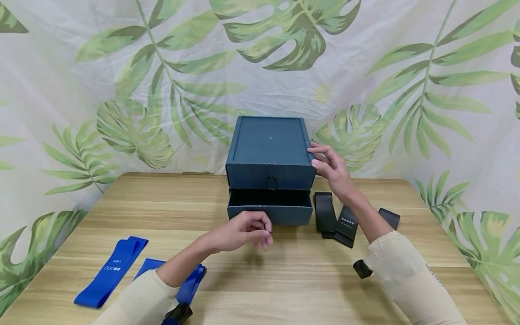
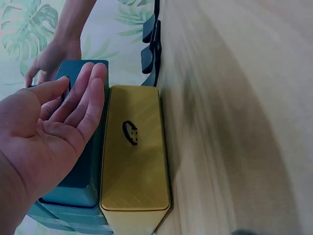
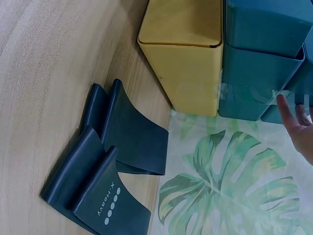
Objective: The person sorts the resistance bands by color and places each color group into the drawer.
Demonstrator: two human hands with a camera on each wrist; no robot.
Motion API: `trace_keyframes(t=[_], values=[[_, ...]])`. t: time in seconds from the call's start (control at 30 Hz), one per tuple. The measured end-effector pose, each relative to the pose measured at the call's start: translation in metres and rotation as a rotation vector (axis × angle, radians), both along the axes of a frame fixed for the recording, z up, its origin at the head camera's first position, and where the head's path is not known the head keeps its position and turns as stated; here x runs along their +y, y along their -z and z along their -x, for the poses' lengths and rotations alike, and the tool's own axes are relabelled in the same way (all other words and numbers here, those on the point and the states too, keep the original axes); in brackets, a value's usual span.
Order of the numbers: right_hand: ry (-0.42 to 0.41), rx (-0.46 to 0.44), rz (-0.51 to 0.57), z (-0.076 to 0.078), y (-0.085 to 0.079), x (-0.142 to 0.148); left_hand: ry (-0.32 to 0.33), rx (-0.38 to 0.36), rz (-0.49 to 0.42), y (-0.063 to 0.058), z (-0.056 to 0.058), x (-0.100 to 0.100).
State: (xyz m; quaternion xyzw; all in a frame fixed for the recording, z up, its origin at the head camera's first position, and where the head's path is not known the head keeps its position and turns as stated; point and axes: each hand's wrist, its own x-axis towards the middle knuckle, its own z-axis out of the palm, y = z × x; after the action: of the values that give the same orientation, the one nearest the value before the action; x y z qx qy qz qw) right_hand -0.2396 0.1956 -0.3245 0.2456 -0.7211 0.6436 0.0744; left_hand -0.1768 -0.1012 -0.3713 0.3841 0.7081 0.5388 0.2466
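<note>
A blue-green drawer unit (image 1: 270, 142) stands at the back of the table, its lower blue-green drawer (image 1: 292, 215) partly pulled out. The inside of that drawer looks dark. My left hand (image 1: 248, 230) is in front of it, thumb and index finger pinching its small dark ring pull (image 1: 272, 228). Another ring pull (image 1: 272, 183) hangs on the closed drawer above. My right hand (image 1: 335, 174) touches the unit's right side near the top edge, fingers spread and loosely bent. Beneath the blue-green drawers, the left wrist view shows a yellow drawer (image 2: 137, 171), closed.
Black flat resistance bands (image 1: 325, 214) lie right of the unit, one marked X-Heavy (image 3: 110, 196). A small black item (image 1: 361, 269) is by the right sleeve. Blue bands (image 1: 111, 271) lie at the left, partly under the left forearm. A leaf-print cloth (image 1: 195, 67) hangs behind the wooden table (image 1: 292, 289).
</note>
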Motion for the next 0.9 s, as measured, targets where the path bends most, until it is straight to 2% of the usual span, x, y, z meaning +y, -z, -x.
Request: trace_keyframes(t=[0.2, 0.33, 0.67, 0.9], values=[[0.007, 0.009, -0.001, 0.000, 0.000, 0.000, 0.063, -0.031, -0.045, 0.005, -0.009, 0.000], [0.007, 0.012, -0.005, 0.000, 0.000, 0.000, 0.095, -0.030, -0.043, 0.006, -0.015, -0.002], [0.010, 0.017, 0.000, -0.001, 0.001, 0.000, 0.149, 0.009, 0.067, -0.001, -0.028, -0.003], [0.010, 0.023, -0.003, -0.001, 0.001, -0.001, 0.178, -0.009, 0.070, -0.003, -0.033, -0.005]])
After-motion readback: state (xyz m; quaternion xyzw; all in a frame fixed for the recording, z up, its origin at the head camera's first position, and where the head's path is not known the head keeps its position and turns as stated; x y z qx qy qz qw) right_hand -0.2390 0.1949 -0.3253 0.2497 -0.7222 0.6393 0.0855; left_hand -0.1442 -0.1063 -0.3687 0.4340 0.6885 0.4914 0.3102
